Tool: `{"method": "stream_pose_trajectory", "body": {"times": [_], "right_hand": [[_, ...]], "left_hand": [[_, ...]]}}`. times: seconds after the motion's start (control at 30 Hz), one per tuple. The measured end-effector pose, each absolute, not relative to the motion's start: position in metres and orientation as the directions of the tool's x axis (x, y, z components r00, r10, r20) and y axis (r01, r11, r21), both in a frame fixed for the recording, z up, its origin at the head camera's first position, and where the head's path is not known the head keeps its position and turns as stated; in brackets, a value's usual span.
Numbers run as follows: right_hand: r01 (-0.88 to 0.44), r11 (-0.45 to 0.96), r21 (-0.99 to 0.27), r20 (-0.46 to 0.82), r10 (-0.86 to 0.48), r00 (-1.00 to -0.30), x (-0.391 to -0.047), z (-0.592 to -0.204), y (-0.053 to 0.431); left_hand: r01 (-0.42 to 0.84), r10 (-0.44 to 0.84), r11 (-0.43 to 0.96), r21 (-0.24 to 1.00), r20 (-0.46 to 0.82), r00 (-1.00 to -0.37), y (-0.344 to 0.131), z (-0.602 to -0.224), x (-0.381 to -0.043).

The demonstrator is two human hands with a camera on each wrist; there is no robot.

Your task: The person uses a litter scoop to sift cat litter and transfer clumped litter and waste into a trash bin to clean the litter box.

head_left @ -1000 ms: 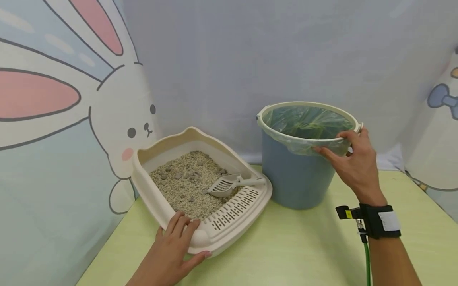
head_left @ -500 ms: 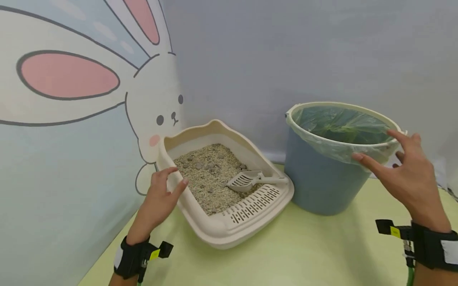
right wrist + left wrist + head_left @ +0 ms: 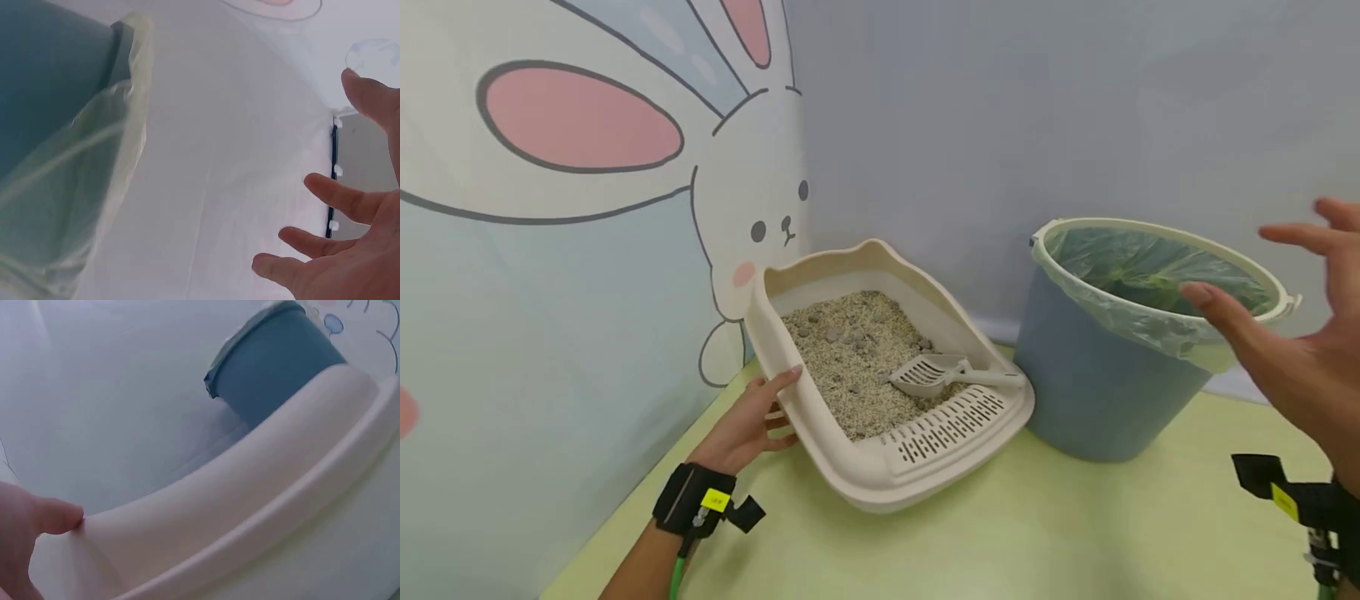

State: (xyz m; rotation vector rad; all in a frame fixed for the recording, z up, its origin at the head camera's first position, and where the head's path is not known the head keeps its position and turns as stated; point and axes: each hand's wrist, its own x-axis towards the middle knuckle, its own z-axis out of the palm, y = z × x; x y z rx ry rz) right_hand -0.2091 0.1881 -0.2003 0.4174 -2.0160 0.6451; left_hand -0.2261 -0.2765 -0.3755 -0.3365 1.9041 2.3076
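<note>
My left hand [image 3: 741, 425] holds the left side of a cream litter box [image 3: 868, 467], a fingertip [image 3: 59, 515] on top of its rim and other fingers lower against the outer wall. Grey-beige litter [image 3: 835, 333] with darker clumps fills the box. A slotted litter scoop [image 3: 928, 375] lies on the litter, its handle across the right rim. My right hand [image 3: 1315, 333], fingers spread, holds nothing; in the right wrist view it is apart from the blue bucket [image 3: 1097, 375]. A clear greenish bag [image 3: 1157, 329] lines the bucket and folds over its cream rim.
The bucket stands close to the right of the litter box on a pale green table [image 3: 1000, 533]. A grey-white cloth wall [image 3: 940, 125] rises behind them. A rabbit-printed wall [image 3: 617, 275] stands close at the left.
My left hand has left the box's front corner and taken hold of its left side. My right hand has let go of the bucket rim and moved right. The view has turned left.
</note>
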Motion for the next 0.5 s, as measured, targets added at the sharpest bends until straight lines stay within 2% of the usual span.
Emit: {"method": "stream_pose_trajectory", "body": {"times": [0.13, 0.2, 0.3, 0.37, 0.5], "right_hand": [[-0.643, 0.748, -0.165, 0.834, -0.243, -0.496, -0.215, -0.199, 0.154], [-0.711, 0.696, -0.094, 0.81, -0.362, -0.462, -0.223, -0.204, 0.142], [-0.768, 0.639, -0.045, 0.727, -0.506, -0.463, -0.239, -0.215, 0.126], [-0.78, 0.623, -0.059, 0.659, -0.563, -0.499, -0.254, -0.224, 0.119], [-0.732, 0.666, -0.142, 0.479, -0.601, -0.64, -0.283, -0.244, 0.106]], "left_hand": [[-0.293, -0.03, -0.365, 0.884, -0.326, -0.945, -0.269, -0.376, -0.221], [-0.295, -0.035, -0.412, 0.862, -0.338, -0.94, -0.259, -0.377, -0.221], [-0.268, -0.058, -0.465, 0.844, -0.331, -0.942, -0.248, -0.378, -0.219], [-0.237, -0.08, -0.486, 0.841, -0.312, -0.947, -0.245, -0.378, -0.217], [-0.19, -0.111, -0.484, 0.854, -0.275, -0.955, -0.247, -0.378, -0.211]]}}
